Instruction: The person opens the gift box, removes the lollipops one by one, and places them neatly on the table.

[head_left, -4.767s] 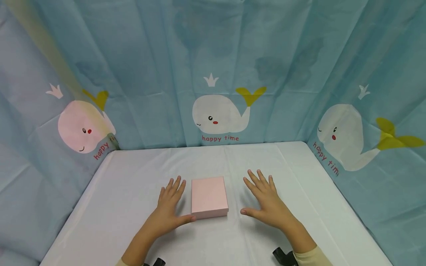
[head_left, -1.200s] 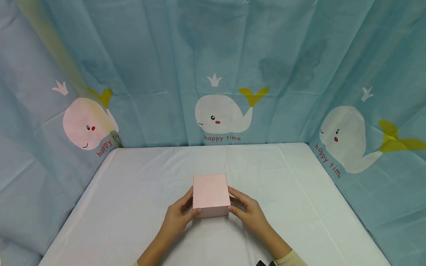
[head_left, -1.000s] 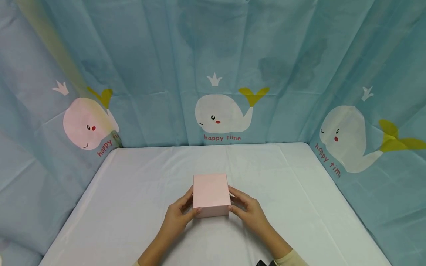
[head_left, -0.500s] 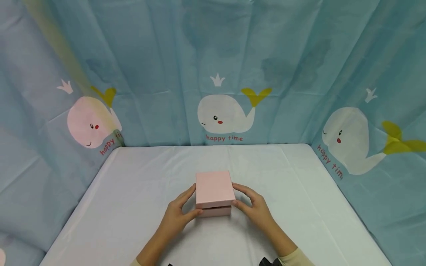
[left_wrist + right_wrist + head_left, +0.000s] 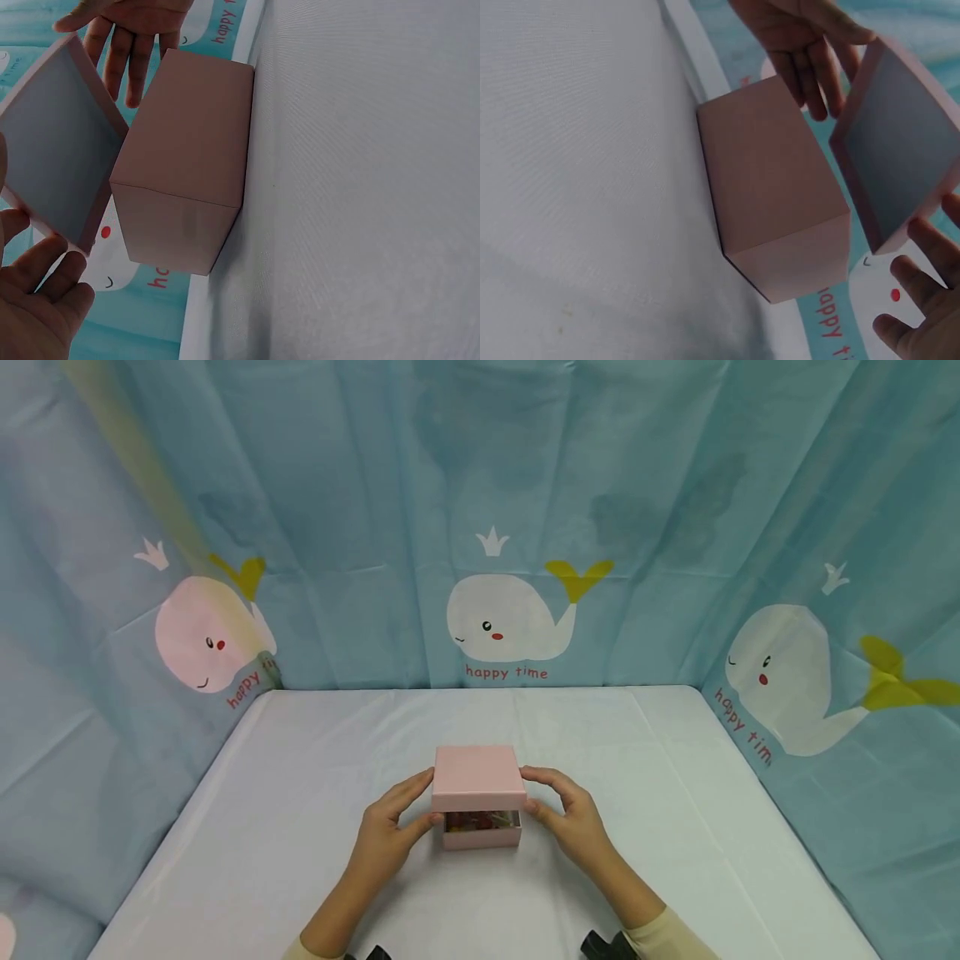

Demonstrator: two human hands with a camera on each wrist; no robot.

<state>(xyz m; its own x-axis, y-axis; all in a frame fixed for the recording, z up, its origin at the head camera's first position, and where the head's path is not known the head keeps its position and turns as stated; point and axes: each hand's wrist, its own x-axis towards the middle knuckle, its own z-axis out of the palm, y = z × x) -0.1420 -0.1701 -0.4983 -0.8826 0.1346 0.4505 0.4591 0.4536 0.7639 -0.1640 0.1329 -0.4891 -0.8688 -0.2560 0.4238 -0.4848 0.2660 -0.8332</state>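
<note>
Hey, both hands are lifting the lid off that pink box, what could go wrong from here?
The lid is pinched only at its side edges by the left hand and right hand, so it might slip and drop back onto the box. The box stands free on the white table with nothing holding it down, so a knock from the lid could shove it. Small colourful things inside might then spill.
</note>
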